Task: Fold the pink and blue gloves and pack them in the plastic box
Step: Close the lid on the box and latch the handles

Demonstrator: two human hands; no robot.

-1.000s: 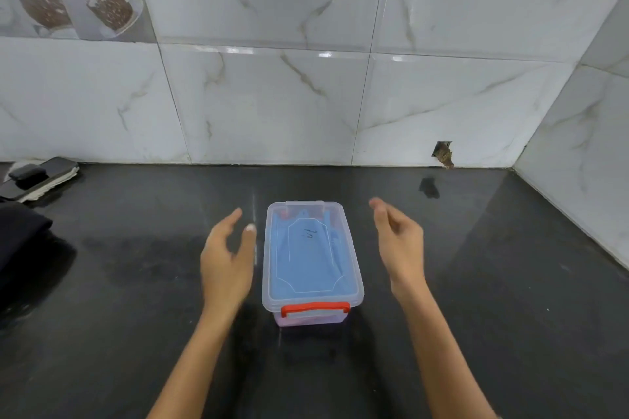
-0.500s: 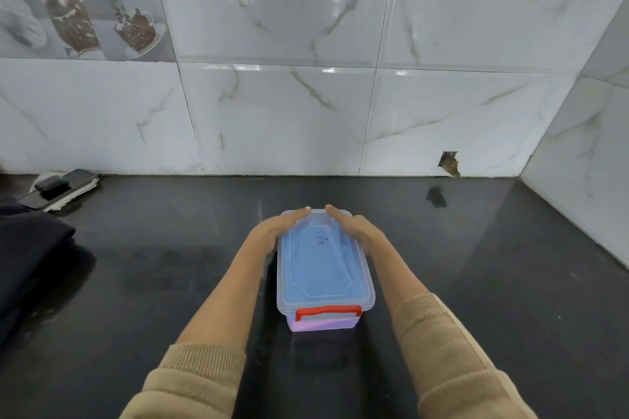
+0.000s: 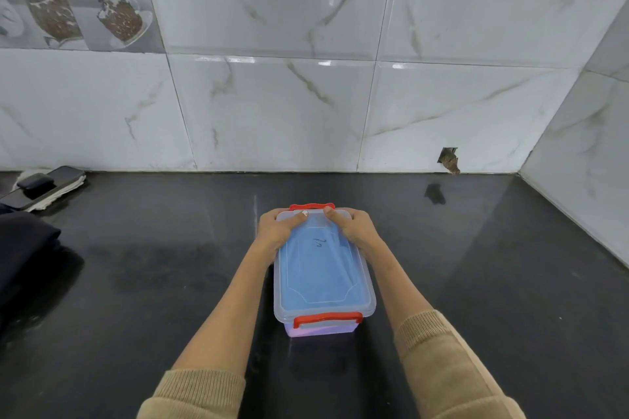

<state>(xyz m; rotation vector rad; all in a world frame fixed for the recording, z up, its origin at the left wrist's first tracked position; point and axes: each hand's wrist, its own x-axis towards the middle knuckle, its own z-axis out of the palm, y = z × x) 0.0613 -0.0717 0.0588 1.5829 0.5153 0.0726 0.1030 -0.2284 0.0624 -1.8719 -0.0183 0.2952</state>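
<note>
A clear plastic box [image 3: 369, 304] stands on the black counter [image 3: 493, 282] with its lid on. Through the lid I see the blue glove [image 3: 320, 279], and the pink glove [image 3: 320, 330] shows through the front wall below it. A red latch [image 3: 327, 318] lies down over the near end, while the far red latch [image 3: 311, 206] sticks up behind my fingers. My left hand [image 3: 277, 230] grips the far left corner, thumb on the lid. My right hand [image 3: 354, 228] grips the far right corner the same way.
At the back left, a phone with a small black case on it [image 3: 44, 185] rests on a white cloth. A dark folded cloth [image 3: 23, 248] sits at the left edge. Tiled walls close off the back and right, with a hole [image 3: 449, 160] low in the back wall.
From open beside the box, my hands came onto the lid and then slid to its far end. The far red latch now shows standing up.
</note>
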